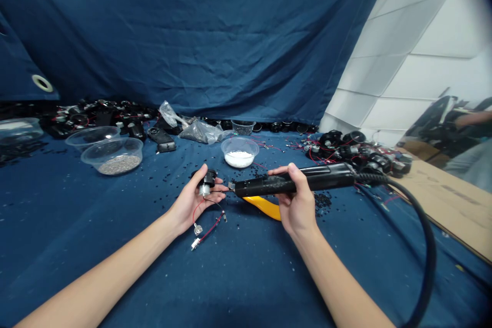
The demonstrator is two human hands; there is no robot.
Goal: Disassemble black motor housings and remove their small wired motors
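Note:
My left hand (198, 197) grips a small motor assembly (206, 183) with a black cap and a silver can. Red and dark wires (209, 230) with small metal contacts and a white end piece dangle below it. In my right hand (298, 200) is a corded electric screwdriver (292, 179) with a black body, held level and pointing left. Its metal tip sits close to my left fingertips; whether it touches anything there I cannot tell. A yellow-orange curved handle (265, 207) shows under the screwdriver, partly hidden by my right hand.
A clear bowl of white pieces (240, 159) stands behind my hands. Left of it are a bowl of small screws (120, 163) and other bowls. Black assemblies with wires (346, 148) pile up at right, near cardboard (446, 200). The thick cord (428, 251) loops down the right side.

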